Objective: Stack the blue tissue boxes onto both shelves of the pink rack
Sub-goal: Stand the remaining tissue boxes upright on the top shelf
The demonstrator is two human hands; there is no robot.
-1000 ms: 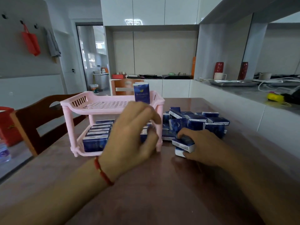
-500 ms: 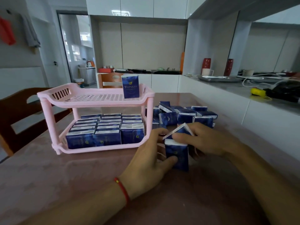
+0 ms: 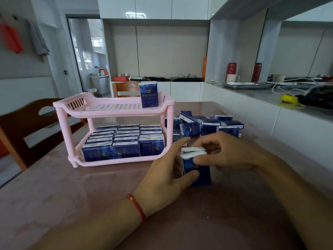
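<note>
I see my left hand (image 3: pixel 167 175) and right hand (image 3: pixel 223 154) now both gripping two small blue tissue boxes (image 3: pixel 197 168) stood upright together on the table, ready for the pink plastic rack's (image 3: pixel 115 112) nearly bare top shelf.

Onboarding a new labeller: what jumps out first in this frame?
The pink rack at table centre-left: its lower shelf is packed with blue boxes, while the top shelf holds a single upright box at its right end. In front, both hands, left hand and right hand, grip a small stack of boxes, with a loose pile behind them.
</note>
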